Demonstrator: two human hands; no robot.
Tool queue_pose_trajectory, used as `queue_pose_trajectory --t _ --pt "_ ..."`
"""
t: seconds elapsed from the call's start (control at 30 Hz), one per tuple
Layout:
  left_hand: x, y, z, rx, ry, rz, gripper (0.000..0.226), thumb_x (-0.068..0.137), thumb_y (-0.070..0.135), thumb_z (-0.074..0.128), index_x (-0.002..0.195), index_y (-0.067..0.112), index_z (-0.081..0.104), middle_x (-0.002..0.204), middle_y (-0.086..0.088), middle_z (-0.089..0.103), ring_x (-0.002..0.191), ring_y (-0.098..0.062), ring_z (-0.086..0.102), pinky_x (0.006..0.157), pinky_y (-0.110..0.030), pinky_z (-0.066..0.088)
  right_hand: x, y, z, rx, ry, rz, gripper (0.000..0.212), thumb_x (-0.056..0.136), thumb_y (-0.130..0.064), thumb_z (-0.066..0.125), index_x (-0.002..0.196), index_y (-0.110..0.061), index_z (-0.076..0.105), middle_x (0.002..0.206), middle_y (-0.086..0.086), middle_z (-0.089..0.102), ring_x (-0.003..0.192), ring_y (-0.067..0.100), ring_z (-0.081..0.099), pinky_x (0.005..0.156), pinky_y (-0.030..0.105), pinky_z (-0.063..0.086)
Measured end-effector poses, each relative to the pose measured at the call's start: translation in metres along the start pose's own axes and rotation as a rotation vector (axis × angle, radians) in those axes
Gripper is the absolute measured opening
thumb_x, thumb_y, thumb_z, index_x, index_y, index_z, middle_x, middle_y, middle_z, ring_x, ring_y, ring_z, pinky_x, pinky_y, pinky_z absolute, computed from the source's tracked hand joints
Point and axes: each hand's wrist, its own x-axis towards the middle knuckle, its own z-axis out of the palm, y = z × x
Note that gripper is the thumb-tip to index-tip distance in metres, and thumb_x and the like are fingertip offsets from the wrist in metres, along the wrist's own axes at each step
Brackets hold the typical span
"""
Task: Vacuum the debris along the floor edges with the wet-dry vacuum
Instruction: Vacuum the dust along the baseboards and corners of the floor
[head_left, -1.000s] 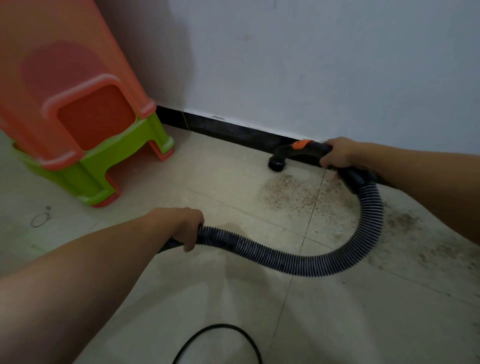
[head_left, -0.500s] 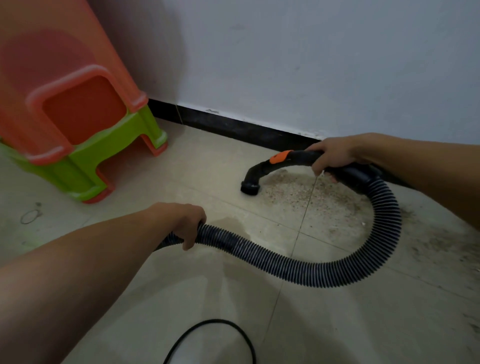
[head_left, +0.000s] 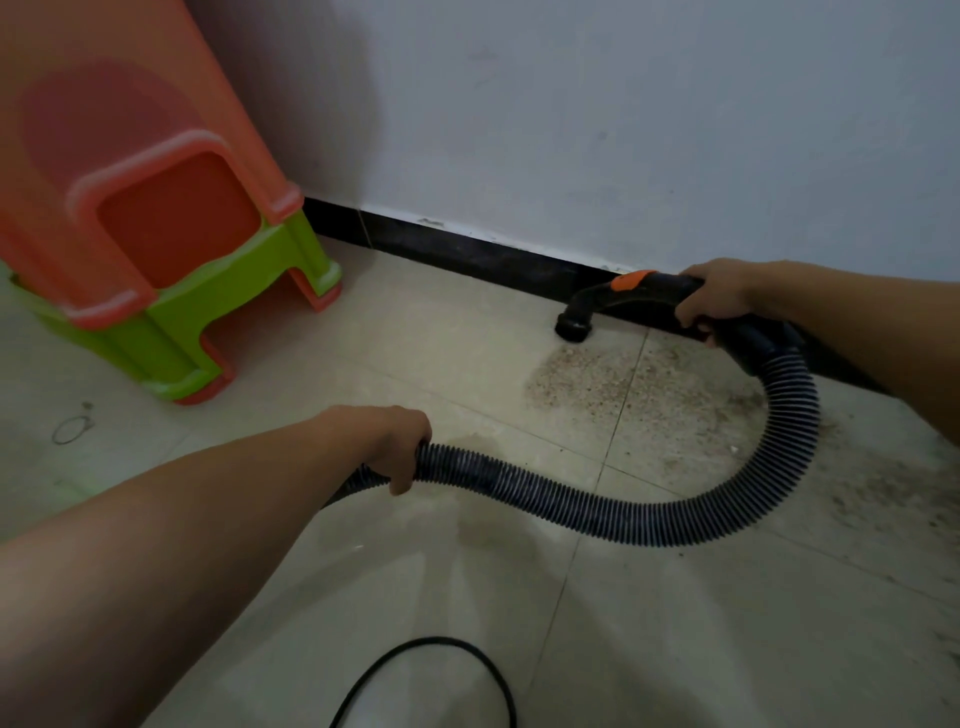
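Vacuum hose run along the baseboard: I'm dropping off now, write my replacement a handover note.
Hands: the left-hand grip holds the ribbed hose partway along. The right-hand grip holds the black handle.
Position: the nozzle points down, low against the baseboard, at the left edge of the grit patch.
Done: tiles left of the nozzle look clean.
Left: the grit patch, then the darker dirt further right.
Mind the black cable looped on the floor close to you.

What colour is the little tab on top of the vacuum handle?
Orange. The tab sits on the black handle, seen clearly in the head view.
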Motion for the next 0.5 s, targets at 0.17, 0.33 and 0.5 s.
queue_pose_trajectory --t 0.17,0.33,0.5 --pt "0.006 0.007 -0.003 0.048 -0.013 0.01 0.053 0.067 0.021 0.083 0.114 0.015 0.058 0.107 -0.007 0.061 0.095 -0.028 0.059 0.073 -0.036 0.047 -0.017 0.003 -0.002 0.027 -0.216 -0.029 0.034 0.084 0.002 0.063 0.115 -0.013 0.059 0.062 0.015 0.056 0.049 0.025 0.058 0.051 0.032 0.054" --pt "0.005 0.016 -0.007 0.075 -0.005 0.024 0.052 0.065 0.022 0.084 0.11 0.017 0.058 0.102 -0.004 0.058 0.094 -0.027 0.059 0.074 -0.037 0.049 -0.027 -0.003 0.004 0.025 -0.256 -0.044 0.037 0.084 0.001 0.063 0.115 -0.019 0.058 0.065 0.012 0.058 0.052 0.023 0.058 0.054 0.033 0.054" --pt "0.001 0.012 -0.007 0.037 0.01 0.023 0.047 0.068 0.02 0.082 0.108 0.016 0.057 0.102 -0.005 0.058 0.094 -0.026 0.059 0.074 -0.036 0.048 -0.024 -0.001 0.001 -0.013 -0.108 -0.075 0.038 0.083 0.003 0.064 0.118 -0.012 0.058 0.078 0.017 0.06 0.053 0.024 0.06 0.049 0.03 0.053"
